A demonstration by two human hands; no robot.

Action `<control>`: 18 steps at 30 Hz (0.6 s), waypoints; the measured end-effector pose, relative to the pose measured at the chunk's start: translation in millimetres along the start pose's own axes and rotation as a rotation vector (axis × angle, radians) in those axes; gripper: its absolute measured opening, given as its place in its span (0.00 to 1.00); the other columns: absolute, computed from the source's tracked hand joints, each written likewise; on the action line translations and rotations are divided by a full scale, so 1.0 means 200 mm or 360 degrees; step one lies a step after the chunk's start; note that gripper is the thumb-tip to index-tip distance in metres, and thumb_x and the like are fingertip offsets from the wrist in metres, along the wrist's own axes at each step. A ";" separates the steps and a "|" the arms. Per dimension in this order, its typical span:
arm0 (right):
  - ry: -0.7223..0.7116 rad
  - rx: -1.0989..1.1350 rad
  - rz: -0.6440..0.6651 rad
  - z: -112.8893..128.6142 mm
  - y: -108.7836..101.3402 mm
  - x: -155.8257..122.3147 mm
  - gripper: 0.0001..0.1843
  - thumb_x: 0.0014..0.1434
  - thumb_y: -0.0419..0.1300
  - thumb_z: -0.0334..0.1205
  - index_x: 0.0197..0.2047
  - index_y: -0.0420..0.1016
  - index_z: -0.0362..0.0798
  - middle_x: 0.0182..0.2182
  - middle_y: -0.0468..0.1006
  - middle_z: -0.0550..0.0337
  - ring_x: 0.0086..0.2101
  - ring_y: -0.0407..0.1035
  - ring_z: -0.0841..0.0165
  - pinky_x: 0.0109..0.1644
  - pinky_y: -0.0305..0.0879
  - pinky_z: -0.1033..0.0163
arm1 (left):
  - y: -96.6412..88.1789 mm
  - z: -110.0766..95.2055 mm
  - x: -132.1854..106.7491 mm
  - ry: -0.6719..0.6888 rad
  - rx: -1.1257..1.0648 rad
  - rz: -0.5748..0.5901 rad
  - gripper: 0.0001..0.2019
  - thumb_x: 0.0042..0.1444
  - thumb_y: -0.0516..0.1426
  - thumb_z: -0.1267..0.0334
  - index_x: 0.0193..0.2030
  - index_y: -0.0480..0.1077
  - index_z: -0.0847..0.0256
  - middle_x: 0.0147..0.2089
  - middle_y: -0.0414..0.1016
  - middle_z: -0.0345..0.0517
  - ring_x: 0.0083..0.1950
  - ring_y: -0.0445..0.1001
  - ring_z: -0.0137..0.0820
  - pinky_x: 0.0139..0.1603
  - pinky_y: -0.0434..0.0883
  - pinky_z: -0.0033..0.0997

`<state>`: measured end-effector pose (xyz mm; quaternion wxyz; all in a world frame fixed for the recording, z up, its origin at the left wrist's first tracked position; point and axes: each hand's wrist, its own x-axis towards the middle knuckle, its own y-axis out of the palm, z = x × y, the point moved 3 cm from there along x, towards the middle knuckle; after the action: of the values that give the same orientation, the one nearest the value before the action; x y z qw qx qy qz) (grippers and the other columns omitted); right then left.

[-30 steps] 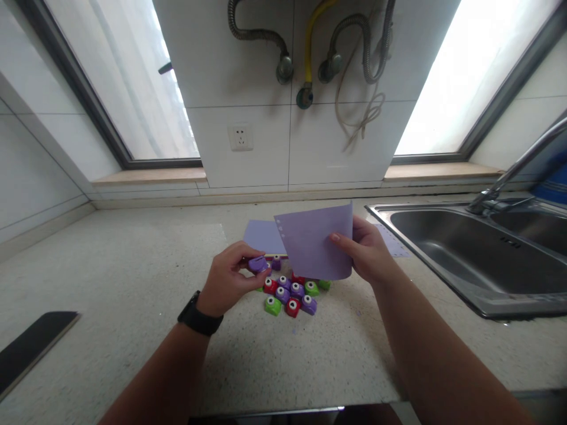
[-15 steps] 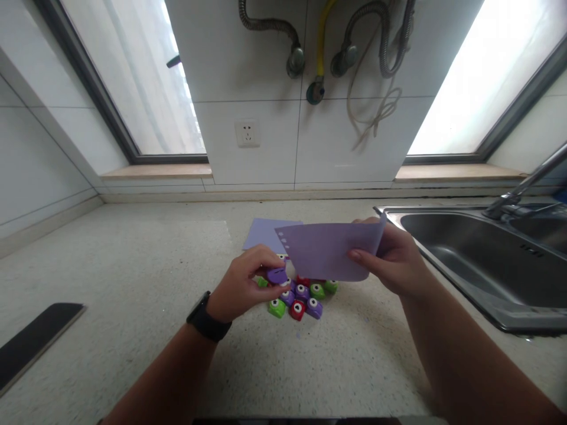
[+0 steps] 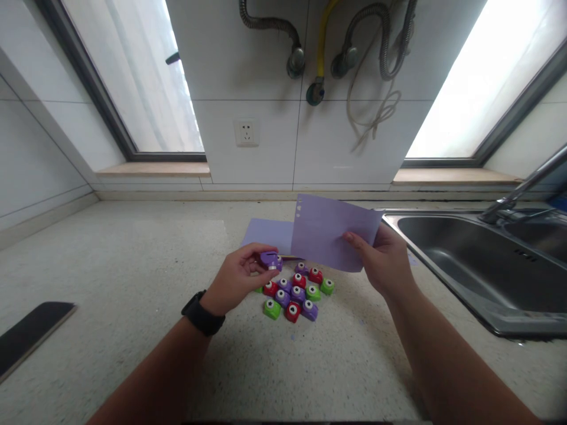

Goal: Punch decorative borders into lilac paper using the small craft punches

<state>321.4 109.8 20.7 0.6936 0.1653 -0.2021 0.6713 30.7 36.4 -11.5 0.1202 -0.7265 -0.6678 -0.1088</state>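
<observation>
My left hand (image 3: pixel 237 277) pinches a small purple paper punch (image 3: pixel 270 259) between thumb and fingers, just above the counter. My right hand (image 3: pixel 384 260) grips a lilac sheet of paper (image 3: pixel 330 232) by its right side, held up and tilted, with a row of punched holes along its left edge. The punch sits just left of the sheet's lower left corner, apart from it. Below both hands lies a cluster of several small red, green and purple punches (image 3: pixel 297 293) on the speckled counter (image 3: pixel 133 260).
More lilac paper (image 3: pixel 266 232) lies flat behind the hands. A steel sink (image 3: pixel 478 260) with a tap (image 3: pixel 518 192) is at the right. A dark flat object (image 3: pixel 29 333) lies at the left edge. A wall socket (image 3: pixel 246 133) and hoses (image 3: pixel 319 53) are on the tiled wall.
The right hand has lifted and tilted the sheet more upright, its holed edge now higher. The left hand with the purple punch has moved slightly up and stays beside the sheet.
</observation>
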 end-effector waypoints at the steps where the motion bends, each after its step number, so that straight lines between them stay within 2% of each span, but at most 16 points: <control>1: 0.0064 0.0067 0.0020 -0.03 0.01 0.00 0.19 0.54 0.75 0.46 0.49 0.83 0.54 0.41 0.85 0.57 0.39 0.79 0.58 0.44 0.78 0.51 | 0.00 0.01 0.00 -0.0060 -0.0062 -0.0016 0.22 0.51 0.72 0.64 0.53 0.77 0.60 0.44 0.80 0.48 0.42 0.78 0.29 0.47 0.77 0.32; 5: 0.0196 0.0290 0.0165 -0.09 0.05 0.01 0.21 0.55 0.75 0.46 0.52 0.81 0.56 0.44 0.85 0.59 0.42 0.79 0.60 0.48 0.78 0.53 | 0.00 0.04 0.01 -0.0198 -0.0254 -0.0033 0.23 0.51 0.72 0.65 0.54 0.75 0.59 0.49 0.79 0.48 0.50 0.78 0.30 0.54 0.75 0.33; 9: 0.0153 0.0296 0.0268 -0.10 0.04 0.02 0.21 0.55 0.75 0.46 0.52 0.80 0.55 0.45 0.85 0.58 0.43 0.79 0.60 0.49 0.78 0.53 | 0.00 0.05 0.02 -0.0244 -0.0308 -0.0023 0.23 0.51 0.72 0.65 0.54 0.75 0.60 0.50 0.79 0.49 0.51 0.78 0.31 0.56 0.74 0.35; 13: 0.0068 0.0227 0.0285 -0.11 0.03 0.03 0.21 0.54 0.76 0.44 0.51 0.81 0.55 0.45 0.85 0.58 0.43 0.79 0.60 0.49 0.78 0.53 | 0.00 0.04 0.02 -0.0237 -0.0290 -0.0061 0.22 0.50 0.72 0.65 0.52 0.75 0.60 0.49 0.79 0.48 0.50 0.78 0.32 0.55 0.74 0.35; 18: -0.0012 0.0089 0.0239 -0.10 0.03 0.02 0.16 0.54 0.76 0.45 0.45 0.83 0.53 0.41 0.86 0.57 0.40 0.79 0.59 0.45 0.79 0.51 | 0.00 0.03 0.02 -0.0225 -0.0280 -0.0078 0.22 0.50 0.72 0.65 0.51 0.75 0.61 0.48 0.79 0.49 0.50 0.79 0.34 0.54 0.75 0.38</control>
<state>317.3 122.4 5.5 0.6358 0.1715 -0.1976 0.7262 31.6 41.2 -15.2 0.0059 -0.7236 -0.6799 -0.1184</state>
